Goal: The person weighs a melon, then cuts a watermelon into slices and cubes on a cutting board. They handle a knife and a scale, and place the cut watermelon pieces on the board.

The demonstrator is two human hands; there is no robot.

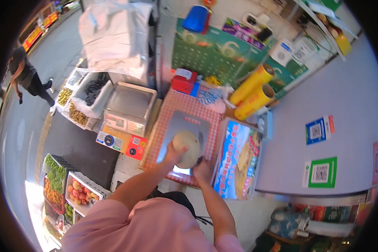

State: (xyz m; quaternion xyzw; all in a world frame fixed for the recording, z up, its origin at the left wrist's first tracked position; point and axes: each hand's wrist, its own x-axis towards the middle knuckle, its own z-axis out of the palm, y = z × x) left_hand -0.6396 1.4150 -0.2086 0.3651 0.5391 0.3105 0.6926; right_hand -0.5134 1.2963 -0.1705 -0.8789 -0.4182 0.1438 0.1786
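A pale round melon [188, 146] rests on a grey cutting board [177, 123] that has a slot handle at its far end. My left hand [175, 153] grips the melon's left side, with the thumb over the top. At the melon's lower right, my right hand [203, 170] is closed around the black handle of a knife [200, 159]. Its blade seems to run along the melon's right side, partly hidden and blurred. Under the board lies a red-and-white checked tablecloth [157, 138].
A weighing scale [130, 102] stands left of the board. Two yellow cling-film rolls [255, 100] stand beyond a printed box [236, 160] on the right. A red box [184, 81] sits at the back. Fruit crates [82, 192] line the left, where a person [26, 74] walks outside.
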